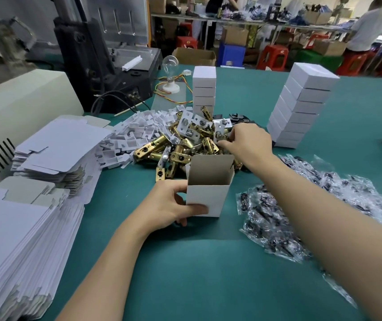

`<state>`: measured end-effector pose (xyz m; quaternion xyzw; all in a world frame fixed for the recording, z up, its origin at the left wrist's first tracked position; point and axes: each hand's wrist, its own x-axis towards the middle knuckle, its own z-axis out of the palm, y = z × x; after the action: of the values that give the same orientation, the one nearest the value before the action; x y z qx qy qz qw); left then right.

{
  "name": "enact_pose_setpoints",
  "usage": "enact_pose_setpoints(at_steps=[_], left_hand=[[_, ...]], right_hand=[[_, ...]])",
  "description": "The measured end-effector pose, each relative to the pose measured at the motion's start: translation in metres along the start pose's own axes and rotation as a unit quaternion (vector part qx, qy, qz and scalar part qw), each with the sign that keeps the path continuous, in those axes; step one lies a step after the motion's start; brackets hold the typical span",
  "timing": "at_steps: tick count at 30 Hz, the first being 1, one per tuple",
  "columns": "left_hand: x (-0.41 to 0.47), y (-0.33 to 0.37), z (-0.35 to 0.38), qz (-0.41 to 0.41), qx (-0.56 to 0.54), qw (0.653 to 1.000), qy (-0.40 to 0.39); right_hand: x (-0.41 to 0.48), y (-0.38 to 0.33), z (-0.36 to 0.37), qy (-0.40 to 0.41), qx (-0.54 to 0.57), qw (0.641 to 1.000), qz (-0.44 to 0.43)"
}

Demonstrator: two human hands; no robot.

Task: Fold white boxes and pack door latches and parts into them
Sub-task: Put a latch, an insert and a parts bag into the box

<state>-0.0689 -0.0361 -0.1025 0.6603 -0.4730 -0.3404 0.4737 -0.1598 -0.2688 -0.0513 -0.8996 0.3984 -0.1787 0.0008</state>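
We are holding the open white box [206,200] upright over the green table [208,262], near and centre. Our left hand [167,205] is gripping its left wall with the thumb across the front face, while our right hand [248,140] is reaching just beyond it and pinching a latch [219,135] at the right edge of the pile of door latches [185,144]. Flat box blanks [58,144] are lying to the left, bags of parts [301,205] to the right, and two stacks of closed boxes [301,105] are standing farther off.

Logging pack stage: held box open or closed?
Open. The box in the left hand stands upright, top flap raised, interior showing.
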Motion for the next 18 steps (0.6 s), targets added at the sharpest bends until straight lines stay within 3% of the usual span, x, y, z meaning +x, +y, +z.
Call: enact_pose_setpoints(at_steps=[5,8,12,15,18], left_hand=[[-0.001,-0.002,-0.001,-0.002,-0.004,1.0,0.0],[-0.001,-0.003,-0.001,-0.005,-0.009,1.0,0.001],[0.001,-0.004,0.0,-0.005,-0.023,1.0,0.009],[0.002,-0.004,0.0,-0.006,-0.031,0.999,0.02],[0.003,-0.005,-0.001,-0.008,-0.032,0.999,0.033]], right_hand=[[0.0,0.007,-0.018,-0.024,-0.002,0.999,0.033],[-0.005,0.014,-0.048,-0.071,0.036,0.997,0.012],[-0.019,0.011,-0.088,-0.018,0.084,0.995,-0.049],[-0.032,0.001,-0.117,0.063,0.191,0.976,-0.086],[-0.047,-0.009,-0.14,0.077,0.359,0.923,-0.119]])
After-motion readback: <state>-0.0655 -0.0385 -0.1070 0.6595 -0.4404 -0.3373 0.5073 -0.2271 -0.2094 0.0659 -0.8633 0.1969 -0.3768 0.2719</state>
